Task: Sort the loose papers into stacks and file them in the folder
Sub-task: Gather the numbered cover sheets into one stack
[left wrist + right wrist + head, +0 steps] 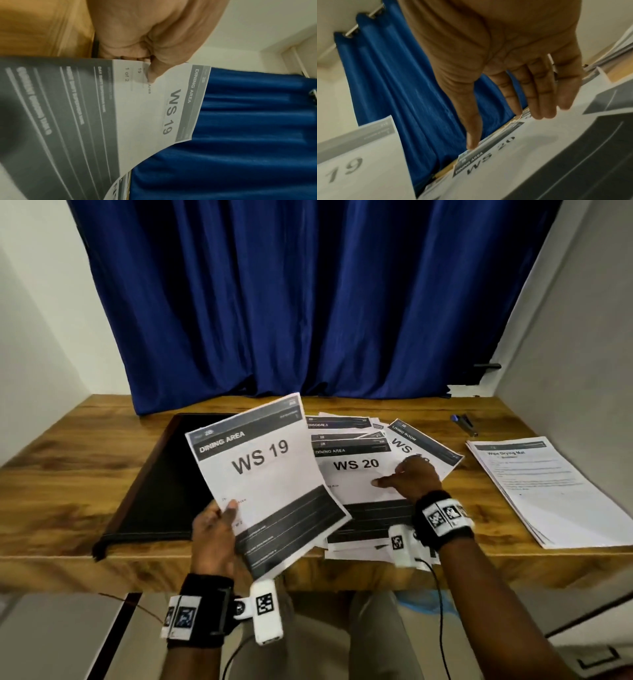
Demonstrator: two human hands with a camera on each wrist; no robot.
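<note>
My left hand (214, 529) pinches the lower left edge of a sheet marked "DINING AREA WS 19" (263, 474), held tilted above the table; the left wrist view shows the thumb (154, 73) pressed on this sheet (154, 108). My right hand (411, 479) lies with straight fingers on a loose pile of similar sheets, on the top one marked "WS 20" (356, 470). In the right wrist view the fingers (539, 97) rest flat on that sheet (513, 155). A black folder (161, 481) lies shut on the table to the left, partly behind the held sheet.
A separate stack of text pages (544, 487) lies at the right end of the wooden table (68, 474). A pen and a dark stapler-like item (466, 422) sit behind it. A blue curtain (308, 302) hangs behind the table.
</note>
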